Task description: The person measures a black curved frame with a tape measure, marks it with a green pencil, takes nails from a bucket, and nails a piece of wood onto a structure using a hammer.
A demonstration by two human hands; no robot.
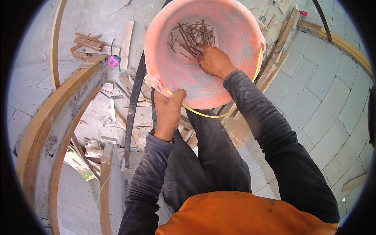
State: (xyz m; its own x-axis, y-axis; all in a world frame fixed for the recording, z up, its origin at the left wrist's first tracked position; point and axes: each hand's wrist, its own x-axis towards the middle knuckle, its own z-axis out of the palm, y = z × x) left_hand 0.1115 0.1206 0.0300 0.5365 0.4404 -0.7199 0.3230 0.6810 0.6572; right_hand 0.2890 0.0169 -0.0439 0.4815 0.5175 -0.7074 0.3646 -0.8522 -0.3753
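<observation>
A worn orange-red bucket [239, 43], dusted grey inside, is tilted so that I look down into it. On its bottom lies a loose heap of rusty nails [188, 36]. My left hand [169, 111] grips the near-left rim, thumb over the edge and fingers hidden behind the wall. My right hand [214, 62] reaches inside, its fingers closed at the near side of the heap, around nails; the fingertips are partly hidden. A yellow cord handle [205, 114] hangs along the near rim, passing by my left thumb and under my right forearm.
At left a wooden-edged concrete ledge [58, 117] curves past, with a pink tape measure [113, 61] and wood scraps [90, 42] beyond it. A dark strap or bar [135, 105] runs beside my legs. Pale block walling [321, 86] rises at right, bordered by planks [280, 47].
</observation>
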